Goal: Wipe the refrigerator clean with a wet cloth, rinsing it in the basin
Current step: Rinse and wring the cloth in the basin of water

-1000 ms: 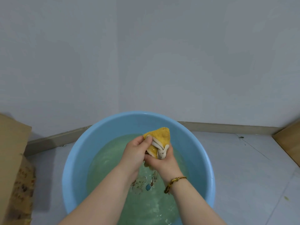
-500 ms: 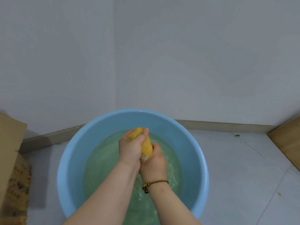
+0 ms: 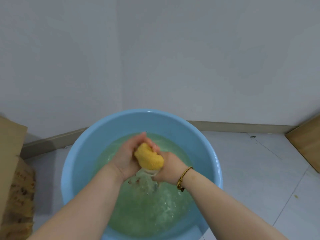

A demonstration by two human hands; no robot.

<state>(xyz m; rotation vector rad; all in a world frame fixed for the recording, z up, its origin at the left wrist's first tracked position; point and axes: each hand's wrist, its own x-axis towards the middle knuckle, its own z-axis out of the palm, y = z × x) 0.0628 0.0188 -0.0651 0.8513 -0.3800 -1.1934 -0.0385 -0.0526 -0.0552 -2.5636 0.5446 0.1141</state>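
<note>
A round light-blue basin (image 3: 83, 158) stands on the floor, holding greenish water. Above the water, a yellow cloth (image 3: 149, 159) is bunched into a tight wad between both hands. My left hand (image 3: 127, 157) grips its upper left part. My right hand (image 3: 168, 166), with a braided bracelet on the wrist, grips its lower right end. Water runs out from under the cloth and ripples the surface below. The refrigerator is not in view.
Grey walls meet in a corner behind the basin, with a beige skirting board (image 3: 233, 126) along the tiled floor. A cardboard box (image 3: 12, 167) stands at the left edge. A wooden panel (image 3: 306, 134) leans at the right edge.
The cloth went from loosely held with a pale edge showing to a squeezed wad. Both hands have twisted round it, and water now pours from it into the basin.
</note>
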